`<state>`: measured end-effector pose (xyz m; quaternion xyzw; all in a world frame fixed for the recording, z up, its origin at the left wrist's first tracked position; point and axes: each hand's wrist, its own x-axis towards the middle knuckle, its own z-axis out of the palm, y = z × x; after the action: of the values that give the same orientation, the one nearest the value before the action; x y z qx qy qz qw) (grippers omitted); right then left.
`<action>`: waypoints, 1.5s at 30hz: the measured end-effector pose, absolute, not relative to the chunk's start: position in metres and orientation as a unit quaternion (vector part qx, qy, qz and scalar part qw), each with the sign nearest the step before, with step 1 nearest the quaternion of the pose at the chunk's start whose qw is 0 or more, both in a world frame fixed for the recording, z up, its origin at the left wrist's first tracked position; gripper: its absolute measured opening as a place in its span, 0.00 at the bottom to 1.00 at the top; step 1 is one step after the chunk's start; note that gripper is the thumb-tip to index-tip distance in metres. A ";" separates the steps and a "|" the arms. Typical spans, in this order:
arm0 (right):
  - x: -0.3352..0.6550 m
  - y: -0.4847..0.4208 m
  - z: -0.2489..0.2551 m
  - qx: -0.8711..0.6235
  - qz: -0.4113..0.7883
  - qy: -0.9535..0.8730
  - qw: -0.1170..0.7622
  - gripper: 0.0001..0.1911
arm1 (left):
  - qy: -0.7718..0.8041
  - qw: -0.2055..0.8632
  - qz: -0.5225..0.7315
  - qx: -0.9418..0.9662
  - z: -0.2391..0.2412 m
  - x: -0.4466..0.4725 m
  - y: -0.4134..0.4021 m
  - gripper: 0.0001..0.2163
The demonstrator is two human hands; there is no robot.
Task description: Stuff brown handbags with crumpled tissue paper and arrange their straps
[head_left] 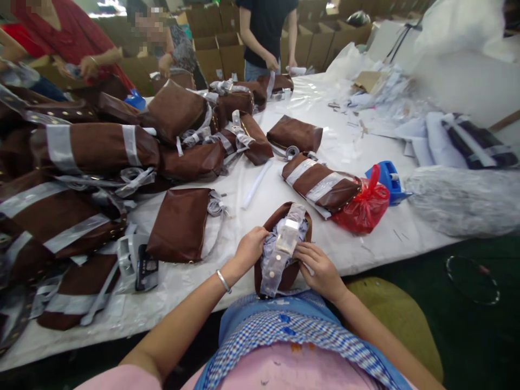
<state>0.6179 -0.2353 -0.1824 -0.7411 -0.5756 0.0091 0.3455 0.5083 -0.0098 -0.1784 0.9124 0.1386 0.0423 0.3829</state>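
A brown handbag stands at the table's near edge, against my apron, its top gaping. Crumpled pale stuffing fills its mouth. Across the opening lies a strap wrapped in clear plastic, with studs showing through. My left hand is closed on the left rim, thumb and fingers pinched together. On the opposite side, my right hand grips the right rim, fingers reaching over the edge near the strap. Its fingertips are partly hidden. Another brown bag lies flat to the left, its strap coiled beside it.
Many brown bags are heaped on the left. A white tape dispenser sits near the front edge. To the right are a wrapped bag, a red plastic bag and a blue dispenser. Co-workers stand across the table.
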 end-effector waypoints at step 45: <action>0.750 -0.188 -0.147 -0.774 0.082 -0.571 0.261 0.31 | 0.257 0.412 0.044 0.873 -0.166 0.581 -0.040 0.14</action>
<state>0.7503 -0.1881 -0.1472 -0.7736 -0.5714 0.0821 0.2614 0.5809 -0.0398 -0.1657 0.8727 0.2574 0.0443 0.4125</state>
